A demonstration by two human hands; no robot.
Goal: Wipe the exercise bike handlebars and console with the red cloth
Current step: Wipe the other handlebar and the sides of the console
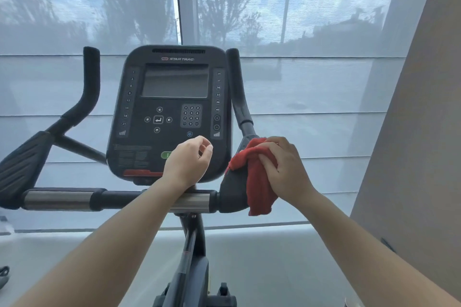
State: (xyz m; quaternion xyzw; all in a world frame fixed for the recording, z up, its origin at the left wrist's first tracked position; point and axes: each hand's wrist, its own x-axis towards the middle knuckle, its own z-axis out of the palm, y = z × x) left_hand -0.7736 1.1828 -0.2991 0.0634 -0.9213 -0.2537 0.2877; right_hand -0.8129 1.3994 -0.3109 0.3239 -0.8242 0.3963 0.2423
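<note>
Left hand point(188, 162) and right hand point(287, 169) bare; forearms point(119, 244) bare too (as far as visible).

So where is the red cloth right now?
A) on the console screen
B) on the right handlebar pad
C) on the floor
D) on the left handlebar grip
B: the right hand holds the red cloth against the dark right handlebar pad, beside the console.

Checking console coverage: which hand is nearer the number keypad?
Left. The left hand is just below the keypad; the right hand grips the red cloth on the right handlebar.
</note>
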